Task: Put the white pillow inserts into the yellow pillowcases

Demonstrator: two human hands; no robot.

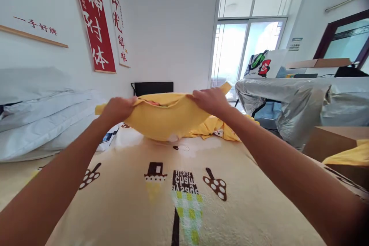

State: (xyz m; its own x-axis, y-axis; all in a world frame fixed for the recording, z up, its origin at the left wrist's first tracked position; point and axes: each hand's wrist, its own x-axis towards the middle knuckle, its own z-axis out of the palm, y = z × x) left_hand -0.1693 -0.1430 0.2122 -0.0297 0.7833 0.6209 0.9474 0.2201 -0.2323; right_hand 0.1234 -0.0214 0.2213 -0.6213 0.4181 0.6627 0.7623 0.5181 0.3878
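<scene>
A yellow garment [165,121] hangs in the air above the far part of a cream patterned blanket [178,196]. My left hand [118,108] is closed on its left upper edge. My right hand [210,100] is closed on its right upper edge, fingers curled over the cloth. The garment sags between the two hands and its lower fold almost touches the blanket. More yellow cloth [215,128] lies crumpled on the blanket just behind and right of the held piece.
White bedding [43,123] is piled at the left by the wall with red banners [93,19]. A table under silver sheeting [300,96] stands at the right. A cardboard box [331,142] with yellow cloth sits at the right edge.
</scene>
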